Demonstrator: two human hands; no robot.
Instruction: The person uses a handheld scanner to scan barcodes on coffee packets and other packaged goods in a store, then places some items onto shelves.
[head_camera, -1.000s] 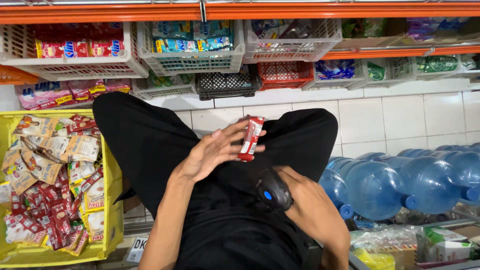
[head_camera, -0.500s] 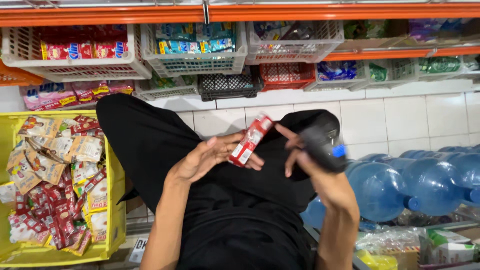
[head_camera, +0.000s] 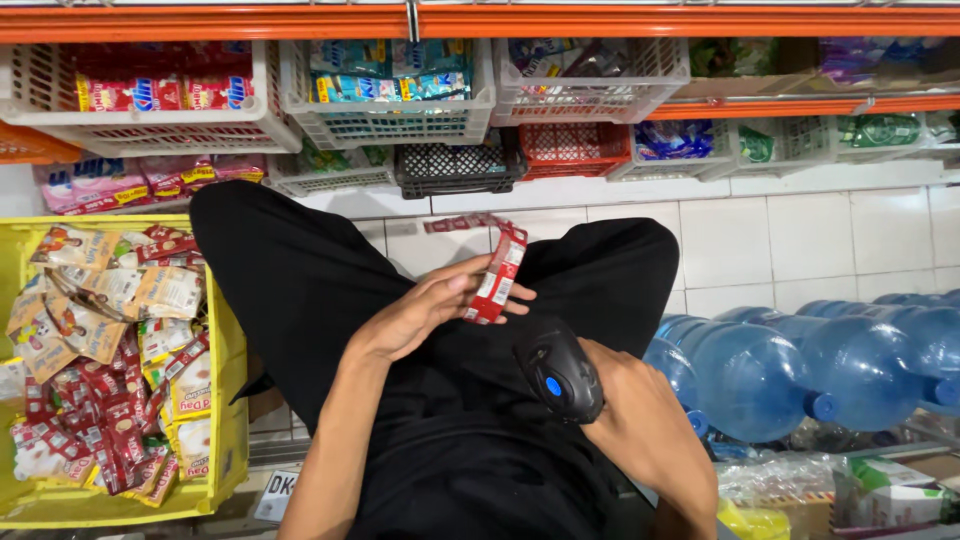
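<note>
I sit with my legs in black trousers spread before store shelves. My left hand (head_camera: 430, 310) holds a strip of small red sachets (head_camera: 497, 270) upright over my lap, fingers curled around its lower end. My right hand (head_camera: 630, 410) grips a black handheld scanner (head_camera: 558, 368) with a blue button, held just below and to the right of the sachets, its head pointing toward them.
A yellow crate (head_camera: 228, 400) full of snack and sachet packs stands at my left. Blue water jugs (head_camera: 760, 375) lie at my right. White, black and red baskets (head_camera: 385, 125) of goods fill the shelves ahead, under an orange shelf edge (head_camera: 600, 20).
My right hand with the scanner rose up beside the sachet strip half a second ago, then dropped back down to just below it. The left hand kept holding the strip, tilting it slightly.
</note>
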